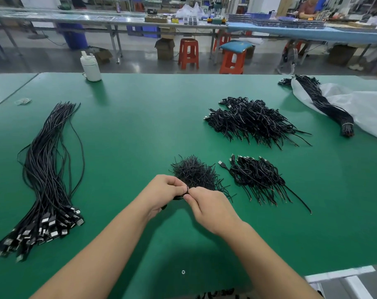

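My left hand and my right hand meet above the green table, just in front of a small heap of short black twist ties. The left hand grips a coiled black cable, most of it hidden in the palm. The right hand's thumb and fingers pinch a thin black tie at that coil. A pile of coiled USB cables lies to the right of the ties.
A long bundle of uncoiled USB cables lies at the left. A larger pile of coiled cables sits farther back right, and a banded bundle rests on a white bag. A white bottle stands at the far edge.
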Action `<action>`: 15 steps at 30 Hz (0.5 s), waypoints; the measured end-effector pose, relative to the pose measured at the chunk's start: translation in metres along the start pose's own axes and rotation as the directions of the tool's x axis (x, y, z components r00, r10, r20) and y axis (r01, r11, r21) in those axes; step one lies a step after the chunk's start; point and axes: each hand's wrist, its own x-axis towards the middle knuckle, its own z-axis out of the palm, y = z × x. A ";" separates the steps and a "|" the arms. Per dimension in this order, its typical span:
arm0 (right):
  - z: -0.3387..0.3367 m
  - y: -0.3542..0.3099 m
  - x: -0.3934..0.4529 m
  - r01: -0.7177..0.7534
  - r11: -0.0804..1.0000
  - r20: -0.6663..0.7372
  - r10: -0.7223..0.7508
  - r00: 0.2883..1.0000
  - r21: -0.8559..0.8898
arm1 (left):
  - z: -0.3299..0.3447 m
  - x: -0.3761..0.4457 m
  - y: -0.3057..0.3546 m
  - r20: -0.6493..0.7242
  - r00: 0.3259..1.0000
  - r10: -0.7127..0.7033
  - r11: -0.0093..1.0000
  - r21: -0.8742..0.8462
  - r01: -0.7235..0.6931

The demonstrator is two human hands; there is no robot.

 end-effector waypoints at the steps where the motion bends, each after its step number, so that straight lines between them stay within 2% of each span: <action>1: 0.000 0.001 -0.001 0.009 1.000 -0.005 -0.009 1.000 -0.017 | -0.001 0.001 -0.001 0.021 1.000 -0.006 1.000 0.002 0.006; 6: 0.001 0.002 -0.002 0.060 0.992 -0.001 -0.060 0.998 -0.113 | -0.005 0.002 -0.008 0.064 0.998 -0.019 1.000 0.003 0.018; 11: 0.003 0.005 0.000 0.113 0.973 0.044 -0.107 0.993 -0.203 | -0.008 0.004 -0.004 0.034 0.997 0.075 0.976 0.202 -0.081; 15: 0.004 0.006 0.000 0.150 0.960 0.062 -0.138 0.988 -0.238 | -0.011 0.003 0.000 0.162 0.983 0.086 0.945 0.299 -0.132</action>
